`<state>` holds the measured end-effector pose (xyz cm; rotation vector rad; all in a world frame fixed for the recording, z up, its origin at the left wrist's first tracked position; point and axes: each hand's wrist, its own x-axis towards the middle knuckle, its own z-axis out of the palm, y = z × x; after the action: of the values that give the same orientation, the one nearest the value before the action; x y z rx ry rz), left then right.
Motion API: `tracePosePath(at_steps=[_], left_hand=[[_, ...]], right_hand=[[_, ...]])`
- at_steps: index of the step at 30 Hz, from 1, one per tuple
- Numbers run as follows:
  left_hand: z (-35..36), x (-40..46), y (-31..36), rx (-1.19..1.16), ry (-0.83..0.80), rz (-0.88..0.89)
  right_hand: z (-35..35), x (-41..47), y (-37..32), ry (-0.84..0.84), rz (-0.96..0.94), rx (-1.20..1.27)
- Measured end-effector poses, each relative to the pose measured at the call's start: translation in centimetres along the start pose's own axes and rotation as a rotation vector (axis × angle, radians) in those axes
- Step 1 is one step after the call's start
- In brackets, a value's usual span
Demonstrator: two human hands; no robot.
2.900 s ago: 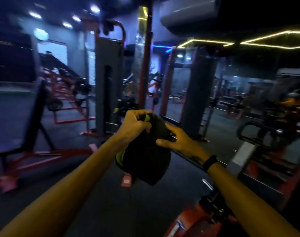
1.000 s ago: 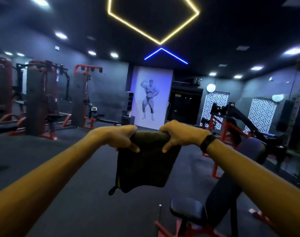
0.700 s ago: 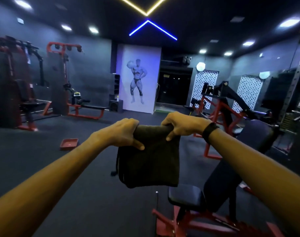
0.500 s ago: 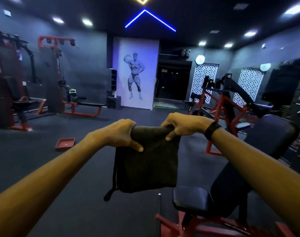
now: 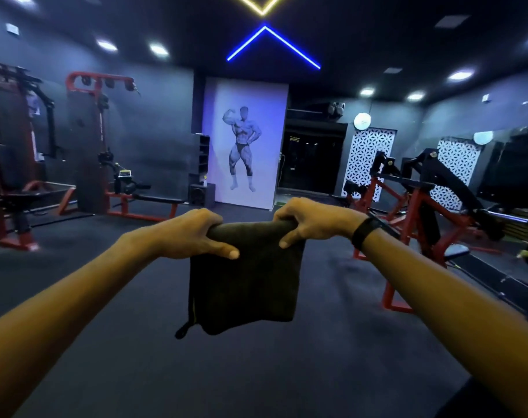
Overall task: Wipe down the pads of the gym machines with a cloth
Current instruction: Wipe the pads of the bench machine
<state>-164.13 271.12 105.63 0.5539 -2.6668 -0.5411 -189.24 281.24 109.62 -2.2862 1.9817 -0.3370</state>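
Both hands out front: left hand (image 5: 193, 233) and right hand (image 5: 312, 220) each grip the dark cloth's (image 5: 247, 279) top edge, rest hanging below.

The cloth (image 5: 247, 276) is dark olive-black with a thin yellow-green edge. A black band (image 5: 366, 231) circles the right wrist. Red-framed machines (image 5: 407, 212) stand right and far left. Far off, a blue chevron light (image 5: 265, 40), 2 white lattice-patterned panels (image 5: 368, 158), and a pale violet poster (image 5: 244, 146).

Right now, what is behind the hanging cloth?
Around the cloth, gripped by left hand and right hand, only dark floor shows; whatever lies directly behind it is hidden.
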Motion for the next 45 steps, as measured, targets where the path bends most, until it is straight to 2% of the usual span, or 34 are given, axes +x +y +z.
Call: tracePosePath(at_steps=[7,12,17,19,28,32,35,39,45], left_hand=[[-0.1,9.9,-13.3,-0.042,-0.002,0.003],[-1.4,19.6,-22.0,-0.013,-0.002,0.077],[-4.3,30.8,-28.7,-0.056,0.135,0.218],[-3.3,34.5,-31.2,-0.072,0.165,0.247],[2.9,50.7,-41.4,-0.160,0.006,0.285],[2.0,58.3,-45.4,-0.079,-0.007,0.328],[-1.5,65.4,-48.6,0.010,0.011,0.312],[-4.5,71.8,-53.3,0.069,0.173,0.317],[-3.9,78.8,-64.9,0.078,0.149,0.155]], right_hand=[[2.6,13.6,8.3,-0.023,-0.008,0.035],[1.1,22.2,13.7,-0.028,0.047,0.039],[-1.1,29.7,20.6,0.127,0.094,0.080],[-0.5,31.4,23.5,0.125,0.138,0.106],[1.1,40.7,37.1,0.064,0.289,0.192],[0.4,46.7,42.9,0.099,0.265,0.217],[-2.0,53.1,47.5,0.162,0.261,0.190],[-4.7,61.8,52.1,0.242,0.180,0.154],[-2.5,75.6,59.5,0.132,0.087,0.122]])
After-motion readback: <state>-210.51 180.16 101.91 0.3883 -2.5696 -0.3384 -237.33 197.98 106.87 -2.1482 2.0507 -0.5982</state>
